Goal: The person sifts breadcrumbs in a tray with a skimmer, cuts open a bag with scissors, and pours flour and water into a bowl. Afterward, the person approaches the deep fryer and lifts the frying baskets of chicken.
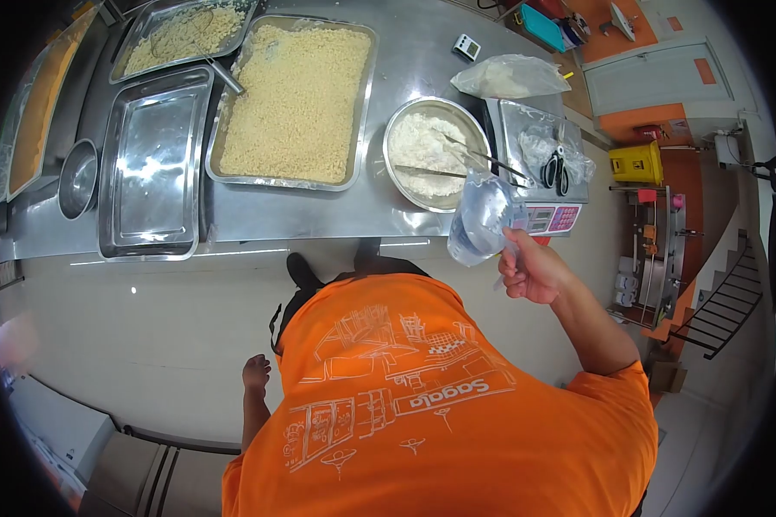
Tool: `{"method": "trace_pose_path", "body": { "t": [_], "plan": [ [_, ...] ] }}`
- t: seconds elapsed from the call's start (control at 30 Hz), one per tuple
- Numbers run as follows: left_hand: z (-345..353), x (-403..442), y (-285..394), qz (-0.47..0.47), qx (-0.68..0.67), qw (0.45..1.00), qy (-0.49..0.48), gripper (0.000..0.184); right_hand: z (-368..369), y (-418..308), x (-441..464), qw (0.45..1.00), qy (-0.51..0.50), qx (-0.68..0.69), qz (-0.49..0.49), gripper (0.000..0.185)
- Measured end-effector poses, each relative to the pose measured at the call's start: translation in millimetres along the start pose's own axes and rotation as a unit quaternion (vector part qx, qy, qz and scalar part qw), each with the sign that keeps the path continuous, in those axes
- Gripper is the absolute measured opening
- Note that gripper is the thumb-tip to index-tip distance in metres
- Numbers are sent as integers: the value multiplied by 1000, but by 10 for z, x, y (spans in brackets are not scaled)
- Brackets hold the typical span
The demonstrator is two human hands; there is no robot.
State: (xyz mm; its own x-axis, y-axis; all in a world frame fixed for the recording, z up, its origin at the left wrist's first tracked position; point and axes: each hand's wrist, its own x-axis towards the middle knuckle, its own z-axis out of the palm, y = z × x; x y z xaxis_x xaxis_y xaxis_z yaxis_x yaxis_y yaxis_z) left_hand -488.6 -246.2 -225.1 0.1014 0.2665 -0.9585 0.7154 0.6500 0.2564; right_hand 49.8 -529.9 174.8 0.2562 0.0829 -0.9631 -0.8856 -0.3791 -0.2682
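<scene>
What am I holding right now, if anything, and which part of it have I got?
Your right hand holds a clear plastic jug by the handle on its side. Nothing shows in your left hand.

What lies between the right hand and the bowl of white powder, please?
The clear jug, gripped in the right hand, lies between it and the bowl, as the head view shows.
</scene>
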Motion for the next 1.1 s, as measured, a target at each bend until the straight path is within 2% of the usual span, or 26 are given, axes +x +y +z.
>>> {"method": "trace_pose_path", "body": {
  "t": [0.27, 0.67, 1.1],
  "plan": [
    [97, -100, -67, 2, -17, 999, 27, 27, 6, -31, -28, 1000, -6, -30, 0, 48],
    [109, -12, -229, 14, -52, 998, 18, 26, 11, -75, -81, 999, -4, -54, -3, 53],
    [111, -70, -99, 9, -25, 999, 39, 27, -23, -54, -125, 998, -4, -57, 1, 58]
  ]
}}
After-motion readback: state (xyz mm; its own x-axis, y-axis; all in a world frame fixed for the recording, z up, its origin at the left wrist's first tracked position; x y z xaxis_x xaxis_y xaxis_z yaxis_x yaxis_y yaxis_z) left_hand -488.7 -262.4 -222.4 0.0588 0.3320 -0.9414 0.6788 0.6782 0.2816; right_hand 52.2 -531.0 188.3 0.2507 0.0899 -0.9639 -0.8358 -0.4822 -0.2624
